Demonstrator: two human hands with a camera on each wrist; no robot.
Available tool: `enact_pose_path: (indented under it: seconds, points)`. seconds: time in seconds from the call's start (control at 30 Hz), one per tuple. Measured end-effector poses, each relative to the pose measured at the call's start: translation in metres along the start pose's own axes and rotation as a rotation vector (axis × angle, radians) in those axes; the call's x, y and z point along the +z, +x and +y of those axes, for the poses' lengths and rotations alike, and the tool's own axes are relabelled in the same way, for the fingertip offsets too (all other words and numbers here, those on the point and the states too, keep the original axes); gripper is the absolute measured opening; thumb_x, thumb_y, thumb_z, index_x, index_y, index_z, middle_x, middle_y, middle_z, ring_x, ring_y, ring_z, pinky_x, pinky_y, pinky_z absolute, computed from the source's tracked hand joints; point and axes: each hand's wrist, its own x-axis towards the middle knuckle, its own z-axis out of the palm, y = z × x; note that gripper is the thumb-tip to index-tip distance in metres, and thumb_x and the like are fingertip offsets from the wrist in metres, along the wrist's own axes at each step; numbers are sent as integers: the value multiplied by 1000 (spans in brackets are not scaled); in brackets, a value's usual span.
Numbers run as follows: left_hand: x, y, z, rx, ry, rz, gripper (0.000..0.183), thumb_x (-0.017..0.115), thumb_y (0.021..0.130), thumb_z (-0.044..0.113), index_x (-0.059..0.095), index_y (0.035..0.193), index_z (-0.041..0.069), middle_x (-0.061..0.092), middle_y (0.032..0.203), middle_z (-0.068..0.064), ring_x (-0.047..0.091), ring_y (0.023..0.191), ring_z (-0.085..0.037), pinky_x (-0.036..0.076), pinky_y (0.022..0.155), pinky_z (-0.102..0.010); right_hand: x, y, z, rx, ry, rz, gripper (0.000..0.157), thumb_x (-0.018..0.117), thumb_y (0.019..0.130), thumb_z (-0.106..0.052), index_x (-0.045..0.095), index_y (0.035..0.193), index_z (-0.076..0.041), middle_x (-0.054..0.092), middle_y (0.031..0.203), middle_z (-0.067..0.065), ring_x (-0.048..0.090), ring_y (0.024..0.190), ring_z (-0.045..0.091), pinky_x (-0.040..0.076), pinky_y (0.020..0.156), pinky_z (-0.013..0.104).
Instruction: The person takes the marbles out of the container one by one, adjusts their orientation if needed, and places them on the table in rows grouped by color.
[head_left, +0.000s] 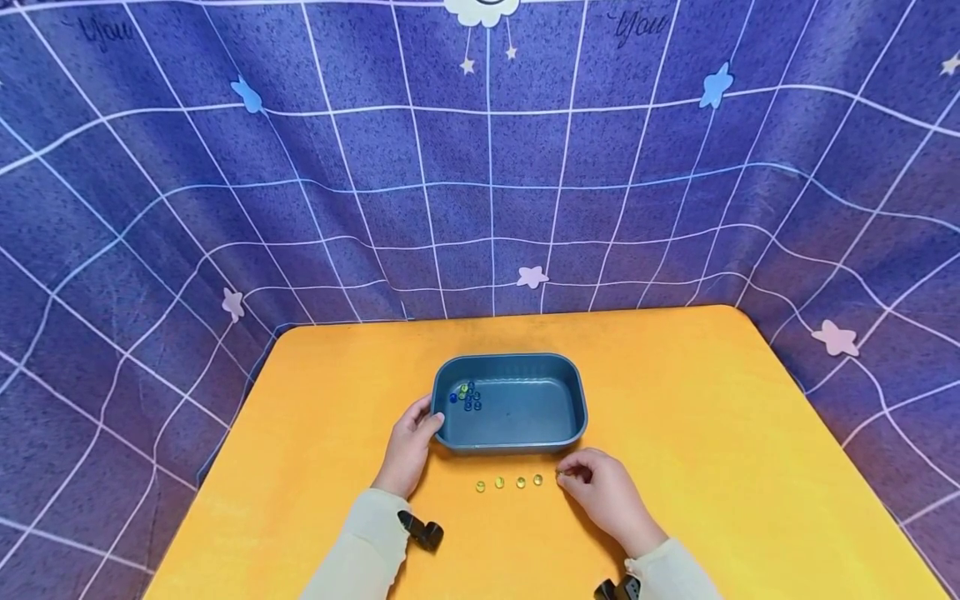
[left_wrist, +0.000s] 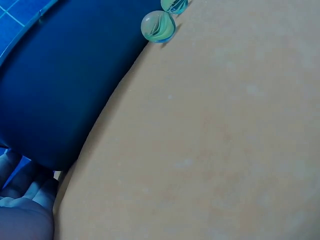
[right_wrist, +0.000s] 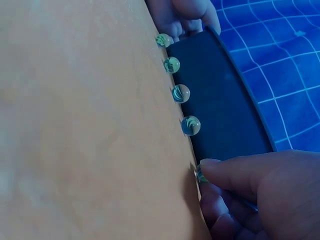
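Observation:
A dark blue rectangular container (head_left: 517, 448) with rounded corners stands on the table. My left hand (head_left: 408, 446) grips its left end, thumb over the rim and fingers outside against the wall. Inside, toward the left, lie several marbles, among them a blue marble (head_left: 453, 398) and a yellow-green marble (head_left: 463, 389). Near the front right corner, my right hand (head_left: 609, 497) pinches a glass marble (right_wrist: 201, 174) between thumb and fingers, low over the table. To its left, several clear marbles with yellow-green swirls, including one marble (right_wrist: 190, 125), form a row along the container's front.
The yellow table (head_left: 337, 375) extends around the container on all sides. Behind and beside it hangs a purple-blue curtain (head_left: 450, 217) with a grid and star pattern. A black wrist camera (head_left: 422, 531) sits on the left sleeve, and another black camera (head_left: 618, 588) on the right.

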Motion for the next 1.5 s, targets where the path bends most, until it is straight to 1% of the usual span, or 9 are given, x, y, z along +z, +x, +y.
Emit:
enact_pose_path:
  seconds: [0.27,0.43,0.6,0.8,1.2,1.23,1.5]
  points:
    - [0,1,-1,20,2,-2,44,59,106,24,53,149,16,53,152,-3,45,143,-24,37,116,-41,1,1,-2,2,-18,4,18,84,85,-5,74,87,-19,60,80,-9,53,72,10,47,65,26]
    - [0,1,-1,17,1,-3,45,58,106,24,52,150,16,52,152,-4,45,144,-24,36,117,-43,2,1,-1,-3,-28,2,18,84,85,-5,74,87,-20,61,82,-8,53,73,10,47,66,27]
    - [-1,0,0,4,-5,-4,45,59,106,26,53,149,17,52,152,-2,45,144,-22,36,117,-41,2,2,-1,22,-20,-9,17,83,85,-6,74,87,-20,61,82,-9,53,74,11,47,67,27]
    - [-1,-1,1,-12,1,3,43,61,105,29,55,147,21,54,149,3,46,142,-17,38,116,-38,2,2,-2,45,-16,-23,16,83,86,-7,75,89,-20,62,83,-9,54,75,13,48,67,28]
    - [0,-3,2,-8,-2,4,43,60,105,27,55,147,20,54,149,4,46,142,-17,37,116,-38,1,0,-4,41,6,-13,16,84,85,-6,74,89,-19,61,83,-7,53,74,12,47,66,26]
    - [0,-3,2,-7,-2,4,43,60,105,27,55,147,20,54,149,4,46,142,-17,37,116,-38,0,-1,-5,51,14,-13,16,84,85,-6,74,89,-19,61,83,-7,53,74,12,47,66,26]
    - [0,-1,1,-2,0,3,43,60,106,27,54,147,20,54,149,3,46,142,-17,38,115,-35,-1,-3,-8,54,39,-1,16,84,84,-6,74,89,-17,60,82,-6,53,74,13,47,66,26]
